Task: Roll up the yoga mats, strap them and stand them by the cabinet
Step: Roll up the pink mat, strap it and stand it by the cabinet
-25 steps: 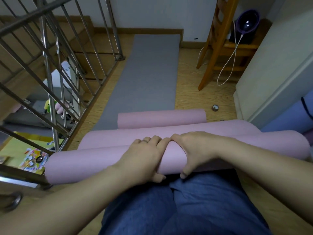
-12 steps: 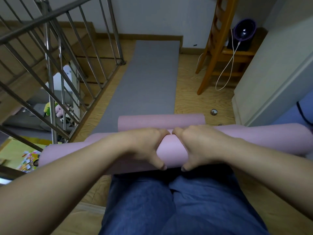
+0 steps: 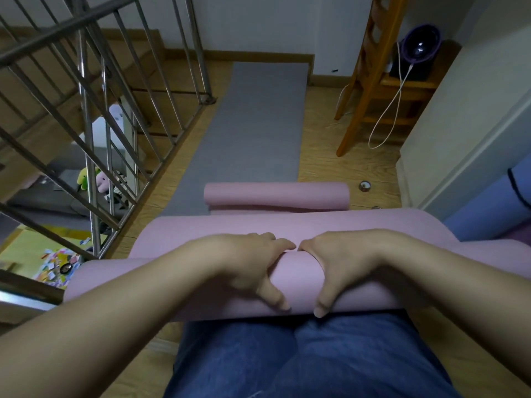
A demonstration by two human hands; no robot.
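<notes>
Both hands, left hand [image 3: 253,262] and right hand [image 3: 344,259], curl round the pink mat [image 3: 293,275]; its roll runs sideways, flat part ahead

L hand [image 3: 253,264], R hand [image 3: 346,261]: curled grip

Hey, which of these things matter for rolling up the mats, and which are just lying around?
For the job: pink mat, gripped by left hand and right hand; gray mat; cabinet.
Lying about: wooden ladder, purple fan, stair railing, plush toys.
</notes>
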